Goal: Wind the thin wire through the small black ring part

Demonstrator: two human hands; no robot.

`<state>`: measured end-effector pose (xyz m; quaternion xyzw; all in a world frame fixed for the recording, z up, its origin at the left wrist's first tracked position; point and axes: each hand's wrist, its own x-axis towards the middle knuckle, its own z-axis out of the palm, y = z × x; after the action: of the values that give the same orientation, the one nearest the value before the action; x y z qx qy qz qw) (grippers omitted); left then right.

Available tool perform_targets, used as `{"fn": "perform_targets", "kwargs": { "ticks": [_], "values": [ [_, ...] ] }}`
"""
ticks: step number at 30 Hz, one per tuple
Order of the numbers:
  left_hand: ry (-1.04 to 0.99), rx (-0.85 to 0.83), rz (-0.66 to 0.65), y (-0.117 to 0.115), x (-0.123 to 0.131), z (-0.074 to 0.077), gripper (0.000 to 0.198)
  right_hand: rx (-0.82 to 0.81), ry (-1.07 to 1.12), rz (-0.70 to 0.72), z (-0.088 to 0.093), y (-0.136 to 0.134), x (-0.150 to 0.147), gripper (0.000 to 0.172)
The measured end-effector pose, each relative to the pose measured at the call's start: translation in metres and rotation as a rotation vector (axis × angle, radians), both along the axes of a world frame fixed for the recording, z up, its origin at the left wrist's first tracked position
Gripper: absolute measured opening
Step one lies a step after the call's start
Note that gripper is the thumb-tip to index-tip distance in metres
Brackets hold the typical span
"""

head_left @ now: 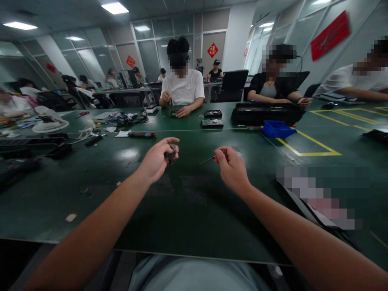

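Note:
My left hand (158, 159) is raised above the green table (194, 218), its fingers curled round a small dark cylindrical part (170, 153) whose kind I cannot make out. To the right, my right hand (232, 165) grips a thin screwdriver (207, 160) by its reddish handle. Its slim shaft points left, toward my left hand, without touching it. The palm and fingers hide part of both held things.
Two hard drives (212, 123) lie ahead, before a person (182, 87) handling a small board. A blue bin (278, 128) stands by a long black device (266, 114) at right. A dark tool (142, 134), cables and a white fan (50, 123) lie left. Papers (318, 206) rest near right.

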<state>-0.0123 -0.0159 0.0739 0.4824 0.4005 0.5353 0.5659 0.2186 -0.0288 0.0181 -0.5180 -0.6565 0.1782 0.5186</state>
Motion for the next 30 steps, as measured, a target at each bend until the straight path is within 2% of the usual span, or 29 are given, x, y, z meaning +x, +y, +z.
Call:
{"fn": "perform_targets", "kwargs": {
  "ticks": [4, 8, 12, 16, 19, 23, 26, 30],
  "values": [
    [0.172, 0.062, -0.148, -0.009, 0.029, -0.019, 0.034, 0.004, 0.005, -0.003, -0.001, 0.000, 0.000, 0.026],
    [0.561, 0.201, -0.238, -0.008, 0.038, -0.043, 0.038, 0.014, -0.013, -0.013, -0.002, 0.001, 0.000, 0.025],
    [0.921, 0.349, -0.193, 0.001, 0.031, -0.068, 0.056, -0.029, -0.063, 0.002, -0.002, 0.001, -0.002, 0.025],
    [1.067, 0.435, -0.177, 0.013, 0.021, -0.082, 0.037, -0.084, -0.103, 0.015, 0.000, 0.000, -0.004, 0.024],
    [1.122, 0.519, -0.200, 0.021, 0.015, -0.086, 0.034, -0.109, -0.147, 0.007, 0.003, -0.001, -0.005, 0.028],
    [1.049, 0.485, -0.105, 0.023, 0.011, -0.087, 0.049, -0.091, -0.143, 0.024, 0.005, -0.004, -0.005, 0.031],
    [0.997, 0.469, -0.031, 0.022, 0.009, -0.085, 0.044, -0.060, 0.002, 0.087, 0.004, -0.005, -0.005, 0.025],
    [0.951, 0.537, -0.017, 0.021, 0.008, -0.082, 0.037, -0.002, 0.198, 0.104, 0.005, -0.006, -0.006, 0.023]
  ]
}}
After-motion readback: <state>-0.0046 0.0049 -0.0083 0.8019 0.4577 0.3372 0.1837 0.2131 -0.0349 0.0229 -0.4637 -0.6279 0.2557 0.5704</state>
